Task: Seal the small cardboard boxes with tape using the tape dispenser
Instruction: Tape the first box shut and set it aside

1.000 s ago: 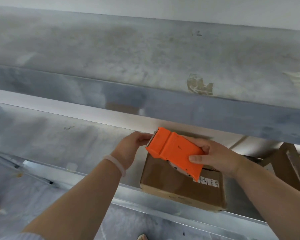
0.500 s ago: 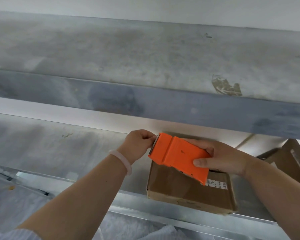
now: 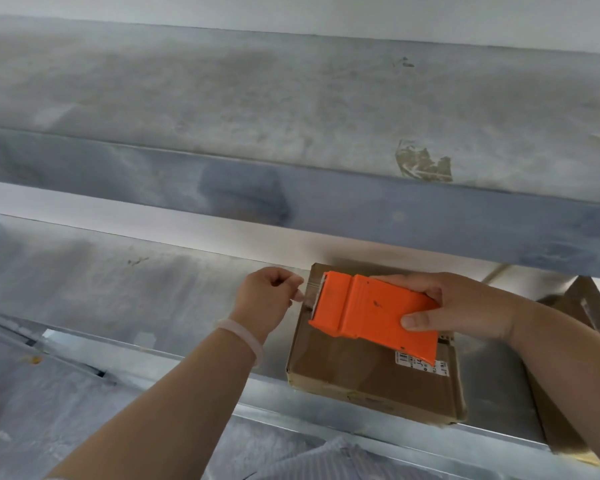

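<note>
A small brown cardboard box (image 3: pixel 371 382) with a white label lies flat on the lower metal shelf (image 3: pixel 118 285). My right hand (image 3: pixel 465 306) grips an orange tape dispenser (image 3: pixel 371 311) over the box's top, its mouth pointing left at the box's far-left corner. My left hand (image 3: pixel 269 296) is just left of the dispenser's mouth, fingers curled, pinching the clear tape end (image 3: pixel 310 294) against the box's left edge. A pale bracelet sits on my left wrist.
A second metal shelf (image 3: pixel 326 209) overhangs close above the box and hands. Another brown box (image 3: pixel 582 306) stands at the right edge. The lower shelf's front lip (image 3: pixel 187 372) runs under my left forearm. Old tape residue (image 3: pixel 423 164) marks the upper shelf.
The dispenser has swung flatter over the box, its mouth now at the box's left edge. My left hand has drawn slightly back from the mouth, still pinching the tape end.
</note>
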The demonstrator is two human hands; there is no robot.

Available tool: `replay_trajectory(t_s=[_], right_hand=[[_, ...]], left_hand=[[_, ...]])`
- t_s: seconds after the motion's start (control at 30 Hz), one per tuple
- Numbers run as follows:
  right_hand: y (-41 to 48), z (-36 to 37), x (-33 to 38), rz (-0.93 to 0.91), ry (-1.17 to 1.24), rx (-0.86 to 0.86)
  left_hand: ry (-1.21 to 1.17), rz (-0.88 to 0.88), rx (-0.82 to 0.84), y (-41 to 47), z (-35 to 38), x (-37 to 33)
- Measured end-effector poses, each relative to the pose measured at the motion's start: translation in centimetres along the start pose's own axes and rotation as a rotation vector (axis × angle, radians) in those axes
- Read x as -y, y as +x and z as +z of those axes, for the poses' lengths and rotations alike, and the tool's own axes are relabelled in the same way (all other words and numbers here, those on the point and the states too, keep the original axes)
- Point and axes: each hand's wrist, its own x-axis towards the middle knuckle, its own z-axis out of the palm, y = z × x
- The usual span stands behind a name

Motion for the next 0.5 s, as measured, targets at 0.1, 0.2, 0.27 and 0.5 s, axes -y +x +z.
replay_trajectory(t_s=[0.1,0.2,0.27,0.5], right_hand=[[0.0,-0.4,-0.2,0.010,-0.019,0.022],[-0.6,-1.0,-0.6,0.039,-0.008,0.041],[-0.6,-1.2,-0.7,0.057,-0.024,0.054],[0.1,-1.2,-0.9,0.079,-0.011,0.046]], left_hand=[[-0.042,-0.067,-0.057,-0.2,0.2,0.6],[-0.087,-0.144,-0.131,0.4,-1.2,1.9],[-0.075,-0.145,-0.118,0.6,-1.8,2.5],[-0.072,-0.238,-0.123,1.6,0.2,4.7]])
